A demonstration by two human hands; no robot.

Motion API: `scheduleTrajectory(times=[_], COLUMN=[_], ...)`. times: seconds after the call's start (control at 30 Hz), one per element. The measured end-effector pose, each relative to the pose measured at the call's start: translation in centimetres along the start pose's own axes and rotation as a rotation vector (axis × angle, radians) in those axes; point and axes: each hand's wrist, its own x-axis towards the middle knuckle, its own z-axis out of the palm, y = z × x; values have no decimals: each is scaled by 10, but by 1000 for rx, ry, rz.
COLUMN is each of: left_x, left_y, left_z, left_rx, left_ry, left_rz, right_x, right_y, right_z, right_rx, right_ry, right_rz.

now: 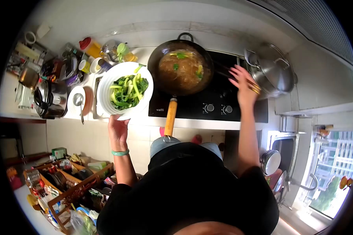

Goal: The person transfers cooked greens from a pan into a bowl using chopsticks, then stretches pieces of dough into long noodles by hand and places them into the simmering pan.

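Observation:
My left hand [118, 132] grips the near rim of a white plate [105, 92], which is held up left of the wok. Cooked leafy greens [130, 91] lie in the plate's middle. My right hand [244, 85] is closed around a pair of dark chopsticks [222, 70] with gold-coloured ends, whose tips point left at the wok's right side. The wok [155, 64] sits on the black stove, its wooden handle [170, 117] toward me. Brown broth [180, 74] with a few green leaves fills its middle.
A lidded steel pot [272, 72] stands on the stove's right side. Left of the plate are a small white dish [71, 102] with a spoon, a rice cooker [51, 98], bottles and cups. A sink [284, 150] is at the right, wooden shelves [72, 192] at lower left.

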Motion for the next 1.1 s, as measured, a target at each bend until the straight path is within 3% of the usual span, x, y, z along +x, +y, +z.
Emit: scheduleTrajectory(times=[0.13,0.4,0.63,0.7,0.83,1.1], left_x=[1,2,3,5,9,13], left_y=[-4,-8,-8,-8,-15,-16], left_z=[-22,-20,-18,-21,-33,-20], left_rx=[-30,-30,-10,17,6,57], left_ry=[-4,52,30,37,-44,-64], left_rz=[-21,-73,-85,-85,-76,-74], right_x=[66,119,115,119,117,93], right_y=[68,131,146,154,155,110], right_z=[69,110,125,126,121,108], right_rx=[-141,-411,-198,50,277,417], right_ry=[-284,-415,-154,65,208,200], right_rz=[-88,-98,-74,7,167,86])
